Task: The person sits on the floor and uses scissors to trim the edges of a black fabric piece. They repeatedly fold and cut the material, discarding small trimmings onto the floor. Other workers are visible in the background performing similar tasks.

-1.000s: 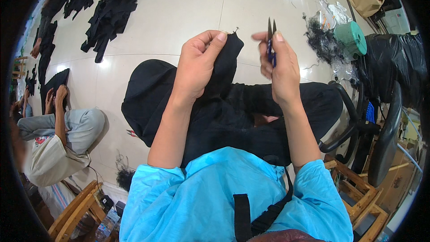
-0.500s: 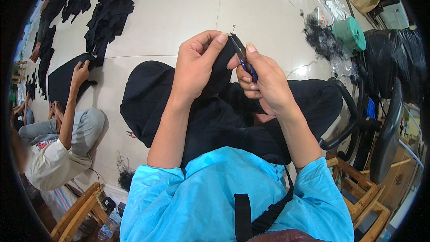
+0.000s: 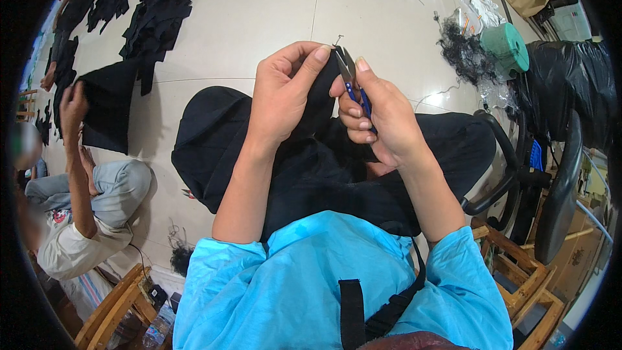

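Note:
My left hand (image 3: pixel 285 91) pinches the edge of a black cloth (image 3: pixel 319 100) between thumb and fingers, above my lap. A short dark thread (image 3: pixel 338 40) sticks up from the pinched corner. In my right hand (image 3: pixel 382 111) are small thread snips with blue handles (image 3: pixel 366 105), gripped between thumb and fingers. Their blades (image 3: pixel 345 65) point up beside the cloth edge, close to my left fingertips, and stand slightly apart. The lower part of the cloth merges with the black clothing on my legs, so its outline there cannot be told.
Black cloth pieces (image 3: pixel 152 29) lie on the tiled floor at far left. A person (image 3: pixel 87 227) sits at left handling another black cloth (image 3: pixel 113 107). At right are a tangled black thread heap (image 3: pixel 463 52), a green roll (image 3: pixel 505 48), a black chair (image 3: pixel 560 188) and wooden stools (image 3: pixel 518 279).
The snips' blades and handles have spread apart a little in my right hand. My left hand stays in place. The person at left has moved a hand leftward and shifted the black cloth.

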The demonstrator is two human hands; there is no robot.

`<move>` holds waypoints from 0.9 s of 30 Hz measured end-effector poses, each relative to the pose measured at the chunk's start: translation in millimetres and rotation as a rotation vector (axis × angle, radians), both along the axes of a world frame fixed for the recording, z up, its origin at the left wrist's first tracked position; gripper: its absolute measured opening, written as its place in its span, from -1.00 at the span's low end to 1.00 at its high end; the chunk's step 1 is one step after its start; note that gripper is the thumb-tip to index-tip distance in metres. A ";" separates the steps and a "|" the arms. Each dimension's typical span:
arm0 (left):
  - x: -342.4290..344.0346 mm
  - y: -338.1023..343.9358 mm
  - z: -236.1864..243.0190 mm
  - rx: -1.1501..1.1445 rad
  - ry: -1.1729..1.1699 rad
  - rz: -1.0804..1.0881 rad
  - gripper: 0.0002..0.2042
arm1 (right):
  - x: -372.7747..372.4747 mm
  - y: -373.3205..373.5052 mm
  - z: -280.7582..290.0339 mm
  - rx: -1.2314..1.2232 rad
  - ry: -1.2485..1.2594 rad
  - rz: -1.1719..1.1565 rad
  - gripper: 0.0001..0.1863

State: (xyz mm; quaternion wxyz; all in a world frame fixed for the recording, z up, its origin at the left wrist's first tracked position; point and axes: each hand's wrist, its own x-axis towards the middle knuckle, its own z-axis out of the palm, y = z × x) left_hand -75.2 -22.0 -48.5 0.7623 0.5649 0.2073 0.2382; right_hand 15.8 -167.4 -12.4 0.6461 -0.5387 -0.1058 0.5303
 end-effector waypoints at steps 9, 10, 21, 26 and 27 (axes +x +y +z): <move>-1.6 -1.0 2.2 0.116 0.021 0.001 -0.79 | 3.4 2.4 2.9 -0.047 0.110 -0.014 -0.50; -1.7 -1.3 2.3 0.124 0.020 0.002 -0.80 | 4.2 1.5 3.4 -0.045 0.127 -0.010 -0.51; -2.8 3.1 -0.5 0.257 0.017 0.069 -0.79 | 12.9 -7.7 -1.3 0.044 0.091 -0.001 -0.52; -5.9 6.6 4.3 0.031 -0.013 -0.057 -0.78 | 19.6 -6.4 0.4 0.209 -0.404 -0.106 -0.52; -6.4 4.0 6.5 0.000 -0.018 -0.086 -0.78 | 22.2 -3.0 -1.7 0.195 -0.471 -0.056 -0.54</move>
